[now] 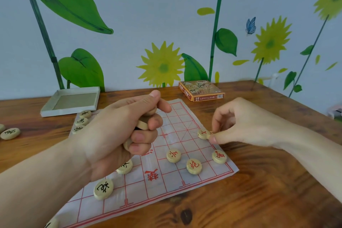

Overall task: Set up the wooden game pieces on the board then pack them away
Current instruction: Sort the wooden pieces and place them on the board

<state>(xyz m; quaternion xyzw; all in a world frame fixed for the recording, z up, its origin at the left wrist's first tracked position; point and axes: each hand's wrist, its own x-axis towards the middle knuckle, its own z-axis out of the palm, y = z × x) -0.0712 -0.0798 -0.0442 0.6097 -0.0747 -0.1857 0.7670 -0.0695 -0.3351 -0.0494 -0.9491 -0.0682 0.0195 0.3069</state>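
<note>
Left hand [118, 131] gripping stacked pieces [143, 126], right hand [240, 122] pinching red piece [203, 134]

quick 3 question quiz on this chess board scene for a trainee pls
1. True or false: the left hand is empty.
2. Which piece do the right hand fingertips touch? A) one at the paper board's right edge B) one on the bare table C) one inside the grey tray
3. Fill in: the orange game box lies closed on the wooden ____ beyond the board.

Key:
1. False; it grips several wooden pieces.
2. A; the red-marked piece.
3. table
</note>
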